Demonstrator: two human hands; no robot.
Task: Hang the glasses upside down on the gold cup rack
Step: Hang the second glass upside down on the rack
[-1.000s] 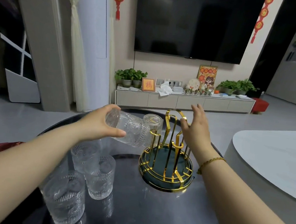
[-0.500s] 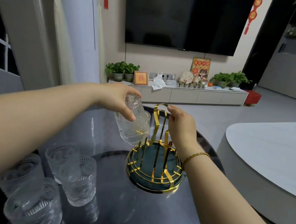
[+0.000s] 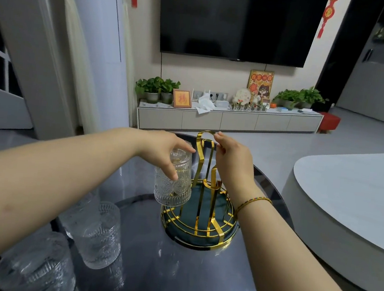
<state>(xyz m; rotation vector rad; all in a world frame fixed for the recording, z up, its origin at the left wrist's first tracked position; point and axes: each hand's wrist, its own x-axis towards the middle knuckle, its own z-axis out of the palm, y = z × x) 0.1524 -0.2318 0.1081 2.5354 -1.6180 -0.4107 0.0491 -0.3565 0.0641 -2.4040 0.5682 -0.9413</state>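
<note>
The gold cup rack (image 3: pixel 199 218) with a dark green round base stands on the dark glass table (image 3: pixel 174 272). My left hand (image 3: pixel 167 152) grips the base of an embossed clear glass (image 3: pixel 173 185), held upside down over a prong on the rack's left side, mouth down near the rack's rim. My right hand (image 3: pixel 229 163) pinches the rack's top gold loop (image 3: pixel 205 133). Upright glasses stand at the near left: one (image 3: pixel 100 235) beside my left forearm, another (image 3: pixel 36 268) at the bottom edge, a third partly hidden behind the arm.
A white rounded table (image 3: pixel 349 207) lies to the right, close to the dark table's edge. Beyond are a TV, a low cabinet (image 3: pixel 228 120) with plants and frames, and a red stool (image 3: pixel 329 122).
My left hand turned the glass from lying sideways to fully upside down and lowered it onto the rack's left side. My right hand closed on the rack's top loop.
</note>
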